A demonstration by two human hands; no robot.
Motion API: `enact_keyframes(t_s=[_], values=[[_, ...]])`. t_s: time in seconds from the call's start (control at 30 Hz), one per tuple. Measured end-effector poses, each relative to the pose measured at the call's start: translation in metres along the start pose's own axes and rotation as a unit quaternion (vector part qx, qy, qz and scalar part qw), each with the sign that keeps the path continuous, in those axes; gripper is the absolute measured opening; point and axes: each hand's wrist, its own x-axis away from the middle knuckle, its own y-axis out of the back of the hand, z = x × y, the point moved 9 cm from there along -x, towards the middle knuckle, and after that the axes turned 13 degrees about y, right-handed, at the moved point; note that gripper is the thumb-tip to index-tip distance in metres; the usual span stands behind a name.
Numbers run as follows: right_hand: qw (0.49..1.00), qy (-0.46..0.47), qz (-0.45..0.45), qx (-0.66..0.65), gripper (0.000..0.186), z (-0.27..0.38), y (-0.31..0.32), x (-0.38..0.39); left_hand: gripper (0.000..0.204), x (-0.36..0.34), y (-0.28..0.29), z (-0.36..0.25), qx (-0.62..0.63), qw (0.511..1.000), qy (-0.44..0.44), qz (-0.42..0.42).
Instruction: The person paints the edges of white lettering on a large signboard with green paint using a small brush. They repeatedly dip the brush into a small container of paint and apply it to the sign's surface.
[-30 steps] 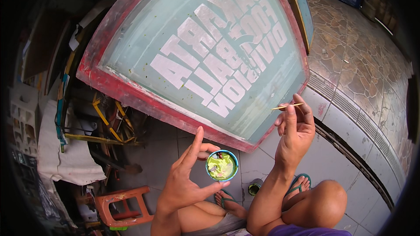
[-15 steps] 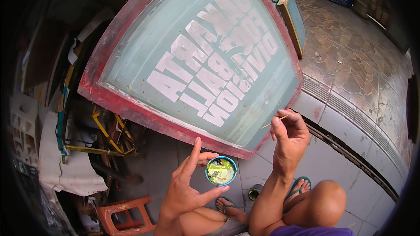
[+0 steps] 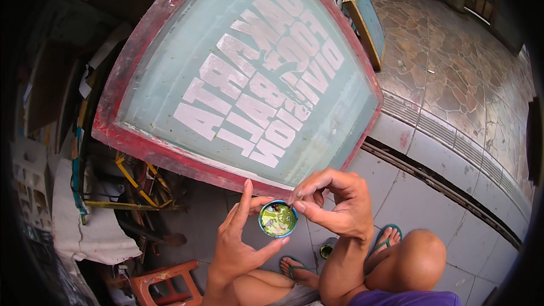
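Observation:
My left hand (image 3: 243,238) grips a small blue-rimmed tin (image 3: 277,218) of glossy green paint or ink from the side. My right hand (image 3: 334,204) pinches a thin stick (image 3: 291,203) at the tin's right rim; most of it is hidden by my fingers and its tip is hard to make out. Just beyond my hands, a large screen in a red frame (image 3: 110,136) leans across the upper middle, with pale, mirror-reversed block lettering on its blue-grey mesh.
An orange plastic stool (image 3: 164,277) is at bottom left, beside frames, cloth (image 3: 90,232) and hollow blocks (image 3: 31,175). A small dark container (image 3: 326,249) sits between my feet. A raised step with metal track (image 3: 430,187) runs rightward, with a wooden-framed panel (image 3: 365,22) above.
My right hand has come down and left from beside the screen's lower right edge to the tin's rim, bringing the stick with it. My left hand has shifted only slightly.

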Motion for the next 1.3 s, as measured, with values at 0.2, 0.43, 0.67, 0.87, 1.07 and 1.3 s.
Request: enact_keyframes(t_s=[0.2,0.43,0.67,0.87,1.07,1.3], values=[[0.995,0.033,0.096,0.021,0.011,0.009,-0.017,-0.005,0.115,0.000,-0.001,-0.002,-0.015,1.000,-0.003,0.001],[1.000,-0.007,-0.007,0.018,0.011,0.003,0.000,-0.001,0.115,0.002,0.006,-0.002,-0.016,0.999,0.000,-0.027],[0.995,-0.036,-0.094,0.019,0.011,-0.007,0.012,0.004,0.114,-0.002,0.009,0.002,-0.016,0.998,0.012,-0.060],[0.996,-0.053,-0.001,0.068,0.010,-0.010,-0.012,0.001,0.114,0.001,0.012,0.004,-0.016,0.998,0.010,-0.061],[0.993,-0.057,0.058,0.090,0.008,-0.016,-0.022,-0.001,0.114,-0.001,0.009,0.003,-0.041,0.997,0.016,-0.061],[0.994,-0.090,0.063,0.030,0.009,-0.034,-0.017,0.004,0.117,0.000,0.004,0.013,0.018,0.997,0.046,-0.053]])
